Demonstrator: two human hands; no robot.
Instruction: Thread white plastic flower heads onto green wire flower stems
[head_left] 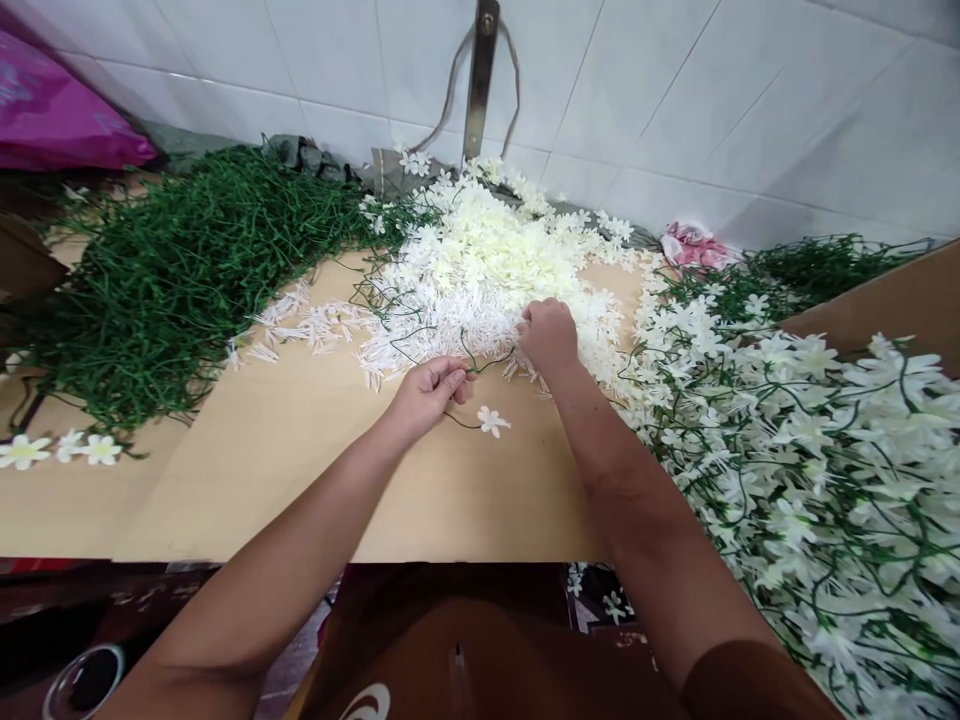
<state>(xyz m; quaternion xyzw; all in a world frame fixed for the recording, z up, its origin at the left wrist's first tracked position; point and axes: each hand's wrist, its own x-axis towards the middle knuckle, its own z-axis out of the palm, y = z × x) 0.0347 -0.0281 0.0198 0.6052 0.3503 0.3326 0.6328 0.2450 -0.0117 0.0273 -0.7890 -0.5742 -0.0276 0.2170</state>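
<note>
My left hand [437, 388] pinches a green artificial flower stem [487, 364] whose thin branches spread out around the fingers. A white artificial flower [492, 421] sits on one branch, just below and right of this hand. My right hand [549, 335] is closed at the near edge of a heap of loose white petals [487, 250], close to the end of another branch. Its fingertips are turned away from view, so what lies between them is hidden. Short white stick-like pieces [472, 320] cover the front of the heap.
A large pile of bare green stems [202, 260] lies to the left. Finished white flower sprays [817, 470] are heaped on the right. Cardboard [285, 480] covers the work surface, against a tiled wall [660, 90]. A pink bag [60, 100] stands at the back left.
</note>
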